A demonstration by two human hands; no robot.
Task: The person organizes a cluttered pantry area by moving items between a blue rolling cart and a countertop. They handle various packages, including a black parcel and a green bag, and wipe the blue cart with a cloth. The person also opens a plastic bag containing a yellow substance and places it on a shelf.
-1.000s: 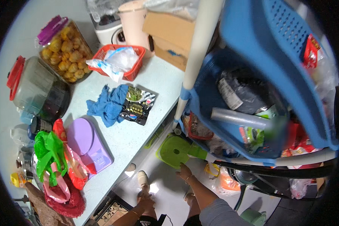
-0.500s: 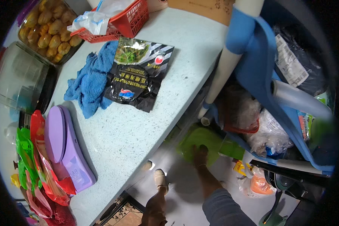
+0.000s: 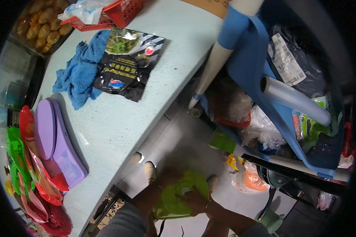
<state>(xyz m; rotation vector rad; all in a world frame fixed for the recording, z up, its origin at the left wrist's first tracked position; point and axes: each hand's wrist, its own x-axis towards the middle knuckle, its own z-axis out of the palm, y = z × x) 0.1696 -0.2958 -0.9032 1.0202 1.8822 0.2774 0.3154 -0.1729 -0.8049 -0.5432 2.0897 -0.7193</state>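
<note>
Low in front of me, above the floor, is a yellow-green plastic thing (image 3: 169, 204), rounded and thin-edged; its exact kind is unclear. My right hand (image 3: 194, 200) grips it, fingers spread across its near right part. At its far left edge lies my left hand (image 3: 169, 177), its fingers dim and smeared. Up on the pale table (image 3: 118, 130) a black food pouch (image 3: 126, 67) rests partly on a blue cloth (image 3: 80, 75). Further left lies a purple kitchen scale (image 3: 61, 142), beside red and green plastic packaging (image 3: 35, 162).
A red basket (image 3: 120, 15) and a large jar (image 3: 39, 29) stand at the table's back. To my right, a blue-and-white cart (image 3: 241, 59) holds bags and a clear film roll (image 3: 296, 100). An orange-filled bag (image 3: 254, 177) sits on the floor below it.
The green plastic thing has come nearer and left, with my right hand on it. My left hand has moved up to it. The view has shifted, so the table sits further left.
</note>
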